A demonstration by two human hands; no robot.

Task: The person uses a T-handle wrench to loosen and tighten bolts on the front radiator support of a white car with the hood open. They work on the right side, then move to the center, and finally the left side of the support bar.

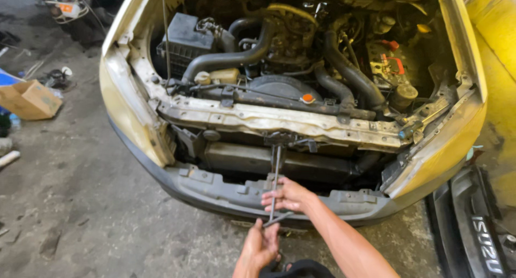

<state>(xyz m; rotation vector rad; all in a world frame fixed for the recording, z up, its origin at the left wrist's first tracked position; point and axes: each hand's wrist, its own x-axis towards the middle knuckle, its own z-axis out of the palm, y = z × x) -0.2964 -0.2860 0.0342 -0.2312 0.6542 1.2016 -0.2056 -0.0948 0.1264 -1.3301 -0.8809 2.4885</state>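
The right hand [287,196] rests at six o'clock of the open engine bay, fingers curled narrow around a thin upright rod [274,176] that rises to the hood latch [283,140] on the pale crossmember [279,121]; the left hand [259,247] sits just below, at six o'clock of the right, closed on a dark tool handle [277,219] that meets the rod's lower end; whether that handle is a wrench or a bar I cannot tell. The rod stands before the radiator [252,159], touching the grey lower bumper support [226,189] where the right hand steadies it.

As I judge it, the step in hand is working the lower fixing of the centre brace, one hand holding the rod steady, the other turning; the next move calls for a firm hold on the rod so it does not twist, and a short, controlled swing of the handle, since the support crowds it closely.

At nine o'clock a cardboard box [29,99] lies on the floor; at four o'clock a detached dark grille [478,229] lies beside the car.
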